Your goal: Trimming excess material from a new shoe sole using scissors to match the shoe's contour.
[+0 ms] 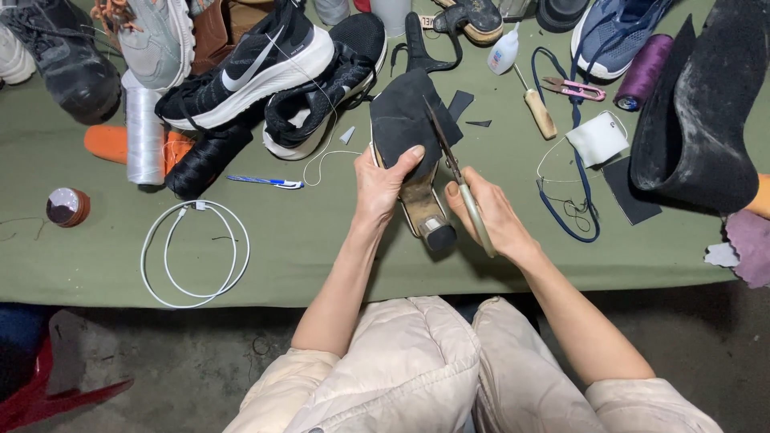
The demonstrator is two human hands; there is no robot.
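1. I see the left hand (383,180) gripping a high-heeled shoe (417,196) turned sole up near the middle of the green table (321,248), with the thumb pressed on a dark piece of sole material (401,120) laid over the forepart.
2. The shoe's block heel points toward me, and the black sheet hangs over the far end of the sole.
3. My right hand (489,216) is closed round the handles of a pair of scissors (453,164), blades aimed away from me along the right edge of the dark sheet; they seem to be biting into it, though the contact is hard to make out.
4. To the far left lie black-and-white sneakers (265,68), and a coiled white cable (195,252) lies at the near left.
5. To the right rest a wooden-handled awl (539,111), pink thread snips (573,88) and a purple thread spool (644,70).
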